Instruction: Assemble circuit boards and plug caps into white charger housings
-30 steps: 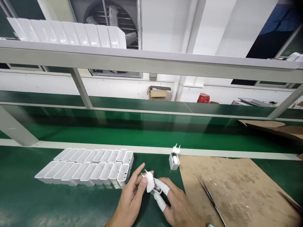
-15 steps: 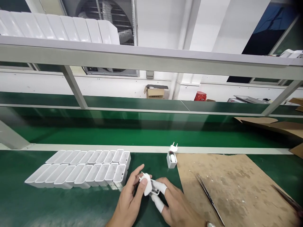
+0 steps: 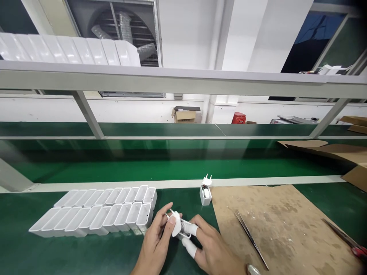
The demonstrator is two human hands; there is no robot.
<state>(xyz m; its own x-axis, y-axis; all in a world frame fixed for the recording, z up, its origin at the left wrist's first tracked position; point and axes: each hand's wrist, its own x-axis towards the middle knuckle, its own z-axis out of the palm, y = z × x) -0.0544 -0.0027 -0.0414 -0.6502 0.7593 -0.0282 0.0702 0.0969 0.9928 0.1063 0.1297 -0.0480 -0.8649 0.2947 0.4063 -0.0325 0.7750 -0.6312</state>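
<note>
Between thumb and fingers, my left hand (image 3: 155,244) grips a white two-pin plug cap (image 3: 176,224), its metal pins pointing up and left. My right hand (image 3: 215,246), with white finger cots on thumb and forefinger, is closed on a small open white plastic housing (image 3: 187,233) right beside the cap. Whether cap and housing touch is hard to see, and the inside of the housing is mostly hidden by my fingers. Behind my hands stands another white housing (image 3: 204,199) with parts inside and a two-pin cap (image 3: 207,181) resting at its top.
Two rows of open white housings (image 3: 97,219) sit on the green bench (image 3: 71,256) at left. To the right, tweezers (image 3: 252,240) and a red-handled tool (image 3: 344,235) lie on stained brown cardboard (image 3: 286,225). A green conveyor belt (image 3: 172,168) runs behind, below a shelf rail (image 3: 183,82).
The camera view has tilted up and shifted slightly to the right. My hands keep hold of the same cap and housing, with only a slight shift of the cap.
</note>
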